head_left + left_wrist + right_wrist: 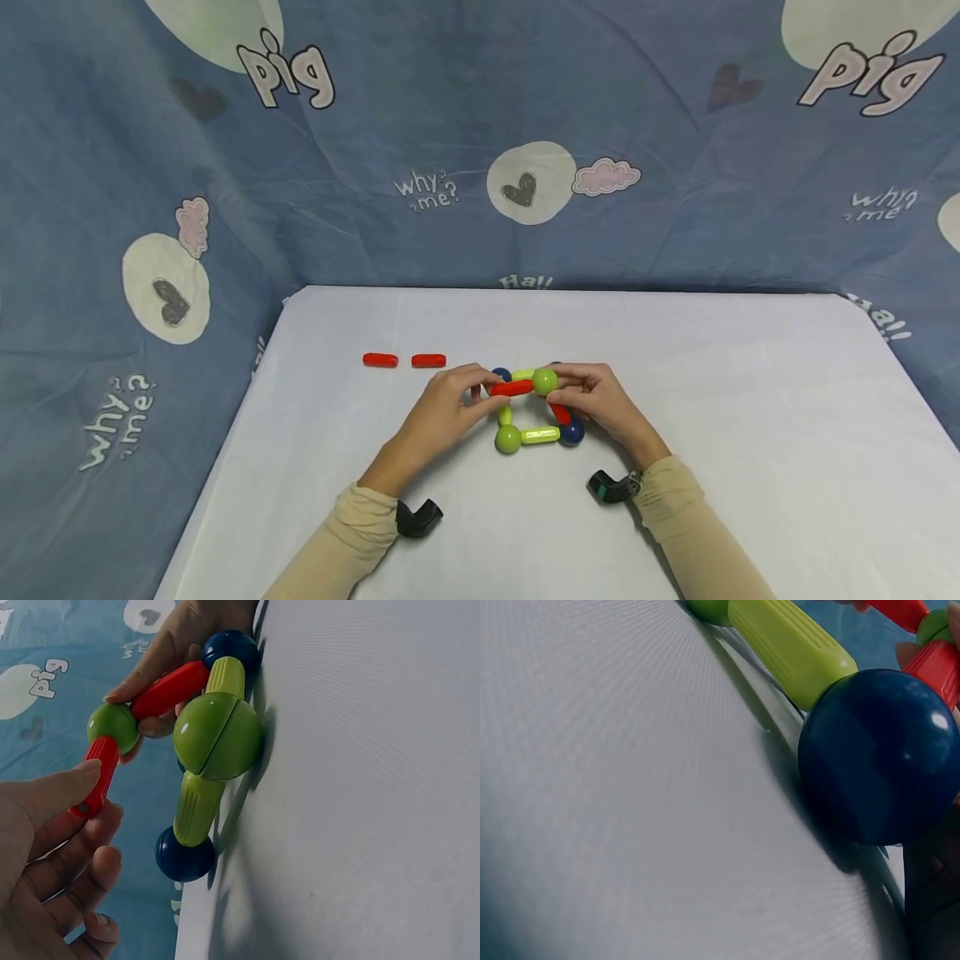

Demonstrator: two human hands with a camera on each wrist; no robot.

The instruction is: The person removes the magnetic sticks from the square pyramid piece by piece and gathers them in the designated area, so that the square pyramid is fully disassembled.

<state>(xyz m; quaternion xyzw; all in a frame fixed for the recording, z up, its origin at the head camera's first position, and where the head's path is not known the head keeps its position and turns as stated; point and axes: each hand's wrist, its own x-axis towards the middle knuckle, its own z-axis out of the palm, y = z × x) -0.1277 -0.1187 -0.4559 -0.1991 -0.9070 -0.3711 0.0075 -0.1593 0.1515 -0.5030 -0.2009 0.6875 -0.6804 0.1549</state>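
My left hand (448, 410) pinches a red rod (96, 784) between thumb and fingers, its far end meeting a green ball (544, 382). Across from it, my right hand (604, 402) grips a second red rod (169, 688) close beside that ball. This second rod slants down to a dark blue ball (572, 432). Below both hands lies a four-sided frame of balls and rods: a front yellow-green rod (540, 435), a larger green ball (507, 438) at front left, and a blue ball (501, 375) at back left. The back right blue ball is mostly hidden by my right hand.
Two loose red rods (380, 360) lie to the left on the white table (750, 383). Behind the table hangs a blue printed cloth (450, 83). Black wrist devices (418, 518) stick out near both sleeves.
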